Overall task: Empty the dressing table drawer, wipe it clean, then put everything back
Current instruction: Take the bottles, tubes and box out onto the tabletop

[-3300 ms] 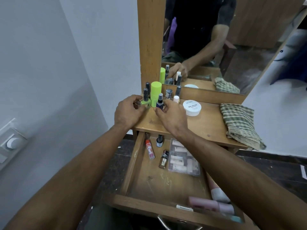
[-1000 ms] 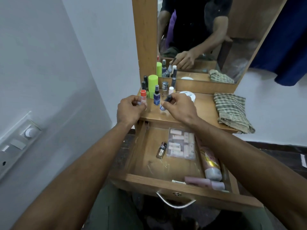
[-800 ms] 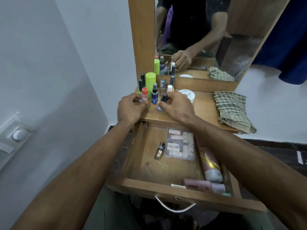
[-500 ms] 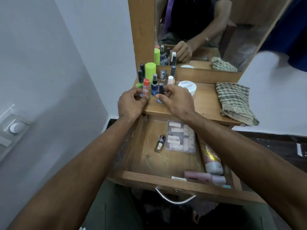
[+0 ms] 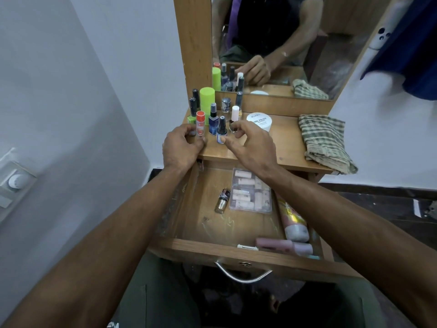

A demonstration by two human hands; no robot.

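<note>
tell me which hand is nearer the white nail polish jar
Right. The right hand sits just beside the white jar; the left hand is farther off, holding the orange-capped tube.

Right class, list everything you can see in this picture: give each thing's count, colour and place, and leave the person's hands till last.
Small bottles: about nine, mixed colours, tabletop left
Green tube: one, bright green, tabletop back left
Round tub: one, white, tabletop middle
Cloth: one, green check, tabletop right
Mirror: one, behind tabletop
Drawer: one, wooden, pulled open
Little bottle: one, dark cap, lying in drawer
Clear box: one, in drawer
Pink tubes: two, drawer right and front
Left hand: holds red-capped bottle
Right hand: fingers at dark-capped bottle
</note>
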